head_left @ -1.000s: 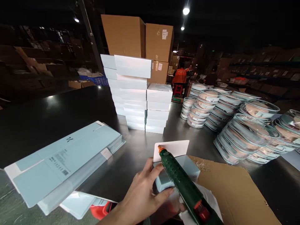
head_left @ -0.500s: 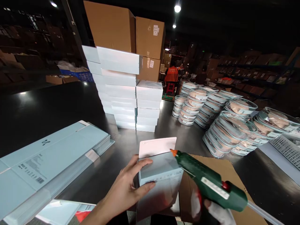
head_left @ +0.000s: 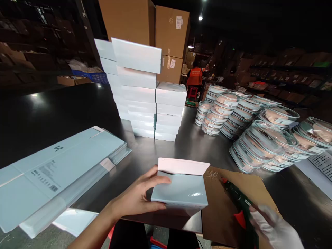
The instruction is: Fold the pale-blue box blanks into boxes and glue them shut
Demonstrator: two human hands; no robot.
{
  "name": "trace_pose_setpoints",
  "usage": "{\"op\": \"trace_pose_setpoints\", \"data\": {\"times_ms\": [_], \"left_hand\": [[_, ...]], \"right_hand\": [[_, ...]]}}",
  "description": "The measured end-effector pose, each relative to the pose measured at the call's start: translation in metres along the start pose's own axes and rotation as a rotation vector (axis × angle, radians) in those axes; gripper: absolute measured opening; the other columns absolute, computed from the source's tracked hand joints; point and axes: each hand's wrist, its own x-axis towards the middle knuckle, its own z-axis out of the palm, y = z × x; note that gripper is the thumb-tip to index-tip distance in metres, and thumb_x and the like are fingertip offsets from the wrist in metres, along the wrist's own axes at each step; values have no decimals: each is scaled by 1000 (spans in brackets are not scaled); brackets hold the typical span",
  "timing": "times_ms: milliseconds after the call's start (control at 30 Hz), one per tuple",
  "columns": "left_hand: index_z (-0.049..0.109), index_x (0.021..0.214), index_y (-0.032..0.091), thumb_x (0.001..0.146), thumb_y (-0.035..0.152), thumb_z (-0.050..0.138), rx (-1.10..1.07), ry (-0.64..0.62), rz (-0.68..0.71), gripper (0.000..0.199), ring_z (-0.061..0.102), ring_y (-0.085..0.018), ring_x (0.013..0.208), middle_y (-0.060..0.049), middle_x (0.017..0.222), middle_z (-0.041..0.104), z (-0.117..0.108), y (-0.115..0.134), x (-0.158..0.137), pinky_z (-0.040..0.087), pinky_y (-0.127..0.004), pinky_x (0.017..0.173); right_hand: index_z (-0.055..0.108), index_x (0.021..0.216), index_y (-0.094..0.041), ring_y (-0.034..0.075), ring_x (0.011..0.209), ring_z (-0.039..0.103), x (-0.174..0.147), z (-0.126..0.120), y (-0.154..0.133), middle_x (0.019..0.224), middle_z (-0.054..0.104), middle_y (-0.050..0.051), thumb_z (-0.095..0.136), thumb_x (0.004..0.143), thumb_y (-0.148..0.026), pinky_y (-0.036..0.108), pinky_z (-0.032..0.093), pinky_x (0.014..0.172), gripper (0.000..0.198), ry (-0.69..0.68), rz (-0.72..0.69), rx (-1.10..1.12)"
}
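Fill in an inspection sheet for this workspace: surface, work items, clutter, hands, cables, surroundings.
Surface: dark, shiny table; brown cardboard sheet at the near right.
Work items: pale blue box, far flap standing up; green glue gun on or just above the cardboard sheet.
Clutter: small scraps on the cardboard sheet; flat cartons piled left; white boxes stacked beyond; clear round containers stacked right.
Hands: left hand, bare, grips the box's left side; right hand, white-gloved, blurred, at the glue gun, grip unclear.
Cables: thin dark line below the table edge, possibly one.
Surroundings: brown cartons, person in orange, loaded shelves.
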Motion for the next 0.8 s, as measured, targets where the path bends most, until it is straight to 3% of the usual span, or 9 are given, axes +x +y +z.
{"op": "trace_pose_setpoints", "data": {"times_ms": [100,167,233,400,533,600,667,733,800], "left_hand": [[69,127,29,81,29,87,4,1,-12,49,68,-26,116,-9,127,64,1,-4,-3,59,-30,95],[68,127,31,82,33,87,16,16,-4,48,67,-28,119,-10,130,61,7,-8,-5,58,-33,97],[64,129,34,86,41,83,-46,100,39,48,63,-31,127,-11,137,56,17,-14,-7,58,-37,98],[32,143,48,95,42,74,-239,337,194,65,58,-26,132,-7,138,45,38,-24,-10,57,-41,101],[67,129,35,98,19,68,-78,98,127,35,59,-25,125,-8,121,58,23,-8,-10,56,-34,99],[75,120,29,100,15,61,-23,-91,81,29,57,-28,132,-11,114,66,13,4,-4,56,-36,103],[77,118,25,99,16,62,-19,-154,69,26,53,-31,139,-13,118,70,7,11,1,53,-42,109],[78,115,24,97,19,66,-25,-87,91,22,51,-33,143,-16,134,66,7,12,3,51,-46,113],[80,111,24,96,24,71,-65,54,99,17,53,-34,142,-16,142,62,11,4,0,50,-48,113]], "right_hand": [[34,157,-42,30,140,57,2,54,-35,157,55,7,82,75,-60,50,43,120,97,-225,-260,75],[12,161,-52,26,151,44,6,84,-49,167,40,5,80,83,-55,54,32,124,103,-489,-450,152],[14,161,-52,25,148,48,9,101,-53,160,50,7,75,91,-47,54,36,122,93,-616,-564,190],[50,146,-34,27,139,55,8,109,-60,136,64,11,66,89,-16,45,48,115,62,-553,-892,-11],[60,129,-30,24,128,58,5,115,-86,113,66,4,62,81,-9,49,46,116,52,-468,-1241,-168],[59,129,-29,24,137,52,7,118,-94,125,66,6,62,88,-10,50,44,119,46,-470,-1299,-215],[54,136,-30,24,145,46,10,117,-94,133,65,7,61,93,-11,53,41,121,47,-527,-1323,-255],[50,143,-31,26,153,37,11,115,-86,143,61,8,61,96,-15,55,39,123,51,-542,-1315,-277],[44,152,-34,30,158,26,7,113,-70,162,45,9,64,97,-22,57,35,125,59,-414,-1195,-251]]}}
